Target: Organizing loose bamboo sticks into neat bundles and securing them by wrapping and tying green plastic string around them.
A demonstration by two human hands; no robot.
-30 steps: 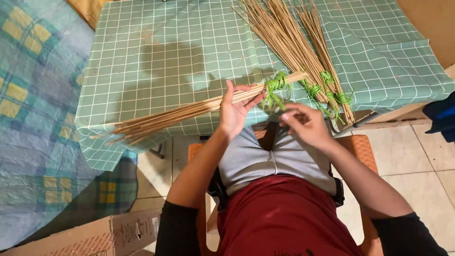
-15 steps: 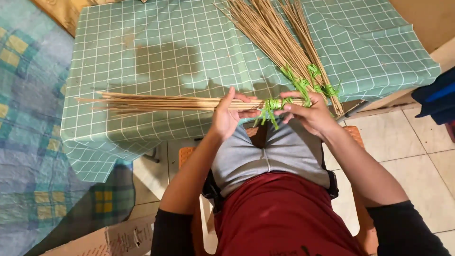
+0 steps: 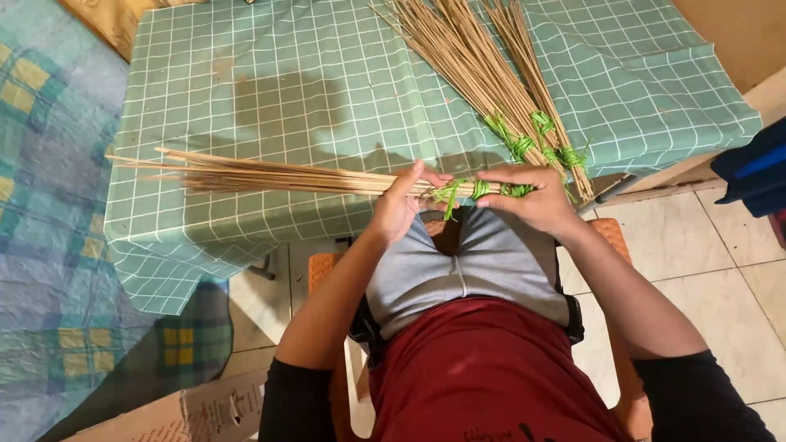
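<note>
Left hand (image 3: 399, 206) is wrapped around a bundle of thin tan sticks (image 3: 270, 174), gripping it near the tied end. The bundle lies roughly level across the middle of the frame, loose tips fanning toward the left over the green checked tablecloth (image 3: 270, 82). Right hand (image 3: 536, 200) is closed on the bundle's end at the green tie (image 3: 473, 191), fingers pinching; whether it holds the strand or only the sticks is hard to tell. More tied stick bundles (image 3: 483, 74) lie slanted at upper centre-right. Cardboard box (image 3: 188, 409) sits lower left on the floor.
</note>
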